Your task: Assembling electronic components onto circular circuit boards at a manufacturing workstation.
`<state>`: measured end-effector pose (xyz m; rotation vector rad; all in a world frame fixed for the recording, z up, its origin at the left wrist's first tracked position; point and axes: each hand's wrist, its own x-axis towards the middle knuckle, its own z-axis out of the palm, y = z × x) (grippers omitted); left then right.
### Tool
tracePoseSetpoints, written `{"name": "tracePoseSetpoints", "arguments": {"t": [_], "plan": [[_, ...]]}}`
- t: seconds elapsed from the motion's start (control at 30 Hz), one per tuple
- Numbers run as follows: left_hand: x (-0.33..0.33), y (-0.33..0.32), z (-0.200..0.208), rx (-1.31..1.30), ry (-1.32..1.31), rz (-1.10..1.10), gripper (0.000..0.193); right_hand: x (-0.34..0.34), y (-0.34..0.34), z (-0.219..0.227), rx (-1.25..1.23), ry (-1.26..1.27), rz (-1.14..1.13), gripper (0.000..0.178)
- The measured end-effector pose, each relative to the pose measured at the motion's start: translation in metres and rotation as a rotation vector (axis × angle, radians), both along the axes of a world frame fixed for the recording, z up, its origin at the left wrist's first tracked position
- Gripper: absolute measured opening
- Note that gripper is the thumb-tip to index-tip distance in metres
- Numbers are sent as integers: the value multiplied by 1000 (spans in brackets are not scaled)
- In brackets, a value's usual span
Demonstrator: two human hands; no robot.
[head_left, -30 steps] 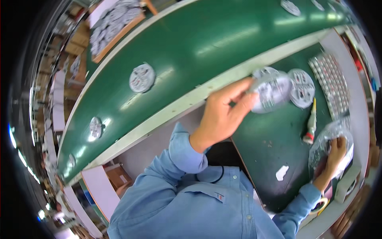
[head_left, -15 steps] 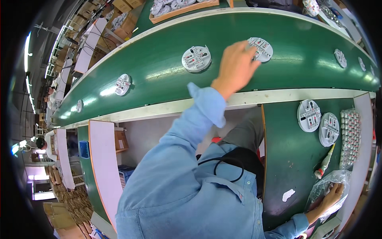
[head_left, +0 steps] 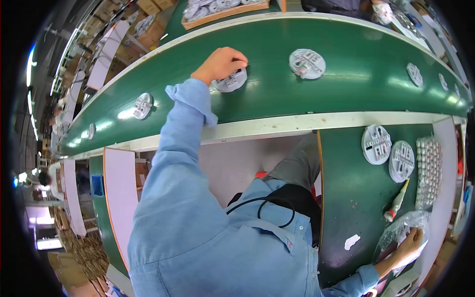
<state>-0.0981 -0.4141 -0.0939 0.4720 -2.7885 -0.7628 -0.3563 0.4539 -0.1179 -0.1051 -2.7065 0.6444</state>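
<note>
My left hand (head_left: 220, 64) reaches over the green belt with fingers curled and pressed together at the far edge of a round white plastic base (head_left: 231, 83). Hand and fingers cover part of that base; small grey, black and red parts show on its face. To its right on the belt lies another such base (head_left: 308, 64), with a small reddish piece at its near left edge. At lower right, my right hand (head_left: 409, 243) is closed on a clear plastic bag (head_left: 391, 237) on the bench; its fingertips are partly hidden.
More round bases ride the belt (head_left: 267, 99), one at left (head_left: 143, 106) and several at far right. On the right bench lie two bases (head_left: 376, 144), a tool with a pale tapered body (head_left: 396, 202), a tray of small white-and-red parts (head_left: 428, 172) and a white scrap (head_left: 352, 242).
My left hand has moved left from one round base to the neighbouring one and its fingers have closed at the edge. The view has shifted slightly. My right hand stays at the bag.
</note>
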Motion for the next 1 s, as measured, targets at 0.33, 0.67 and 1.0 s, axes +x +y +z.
{"name": "tracePoseSetpoints", "arguments": {"t": [0.33, 0.67, 1.0], "plan": [[19, 105, 27, -31, 269, 217, 17, 32, -87, 29, 41, -204, 214, 26], [-63, 372, 7, 206, 338, -219, 10, 50, -98, 53, 143, -199, 278, 26], [-65, 392, -13, 255, 129, -291, 24, 40, -101, 47, -22, -198, 147, 20]]}}
